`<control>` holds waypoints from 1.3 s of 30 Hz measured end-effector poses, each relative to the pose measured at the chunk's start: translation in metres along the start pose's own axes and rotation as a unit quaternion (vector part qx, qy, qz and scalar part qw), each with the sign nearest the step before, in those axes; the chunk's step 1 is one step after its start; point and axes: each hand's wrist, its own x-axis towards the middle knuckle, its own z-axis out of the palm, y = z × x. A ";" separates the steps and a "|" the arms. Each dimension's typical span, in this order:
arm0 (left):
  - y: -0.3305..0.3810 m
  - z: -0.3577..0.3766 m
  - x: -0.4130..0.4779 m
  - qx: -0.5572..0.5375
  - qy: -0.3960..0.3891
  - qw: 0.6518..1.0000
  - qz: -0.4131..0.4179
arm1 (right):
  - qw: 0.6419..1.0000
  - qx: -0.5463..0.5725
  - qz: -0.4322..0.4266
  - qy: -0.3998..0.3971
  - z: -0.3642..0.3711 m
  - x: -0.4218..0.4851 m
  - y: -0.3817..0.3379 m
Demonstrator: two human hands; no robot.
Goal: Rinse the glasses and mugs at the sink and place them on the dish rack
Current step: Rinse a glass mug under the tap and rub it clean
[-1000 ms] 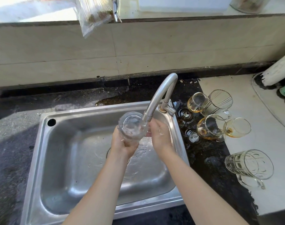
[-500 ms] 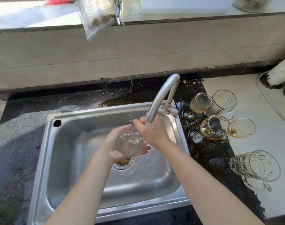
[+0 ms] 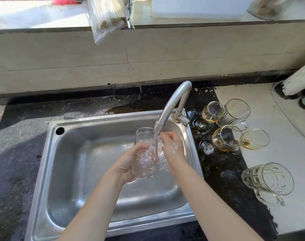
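A clear tumbler (image 3: 144, 164) stands upright over the steel sink (image 3: 82, 153), with water from the curved faucet (image 3: 172, 100) running into it. My left hand (image 3: 125, 166) grips its lower left side. My right hand (image 3: 173, 150) is just right of the tumbler in the splash, fingers loosely curled; whether it touches the glass is unclear. On the counter to the right lie several stained stemmed glasses (image 3: 226, 138), a striped glass mug (image 3: 237, 110) and a faceted glass mug (image 3: 268, 178) on its side. No dish rack is in view.
The dark counter (image 3: 223, 164) right of the sink is wet, with small glass pieces by the faucet base. A tiled wall and ledge run behind, with a plastic bag (image 3: 106, 16) hanging over the edge. A white post (image 3: 299, 79) leans at the far right.
The tumbler has been turned from tilted on its side to upright under the stream. My right hand has come off the top of the glass to its right side.
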 end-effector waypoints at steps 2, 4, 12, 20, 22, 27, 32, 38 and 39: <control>0.000 0.002 -0.003 0.081 0.019 0.996 0.029 | 1.000 -0.005 0.012 0.001 -0.007 0.001 0.008; -0.001 0.001 -0.006 0.195 0.049 0.977 0.067 | 1.000 0.006 0.012 -0.001 -0.014 -0.001 0.011; -0.016 0.000 -0.004 0.421 0.117 0.880 0.186 | 0.923 -0.352 -0.142 0.068 -0.043 0.014 -0.010; -0.022 0.002 -0.003 0.403 0.139 0.876 0.225 | 0.733 -0.662 -0.153 0.032 -0.050 0.049 -0.040; -0.023 0.002 -0.001 0.402 0.139 0.876 0.228 | 0.708 -0.690 -0.152 0.002 -0.050 0.055 -0.044; -0.023 0.000 0.003 0.405 0.140 0.874 0.228 | 0.712 -0.690 -0.131 -0.008 -0.049 0.067 -0.055; -0.020 -0.003 0.001 0.371 0.138 0.895 0.208 | 0.729 -0.676 -0.103 0.003 -0.053 0.074 -0.068; -0.011 -0.005 -0.005 0.212 0.131 0.963 0.104 | 0.719 -0.631 -0.288 0.032 -0.057 0.037 -0.046; -0.010 -0.005 -0.005 0.187 0.123 0.972 0.074 | 0.749 -0.592 -0.298 -0.013 -0.059 0.028 -0.040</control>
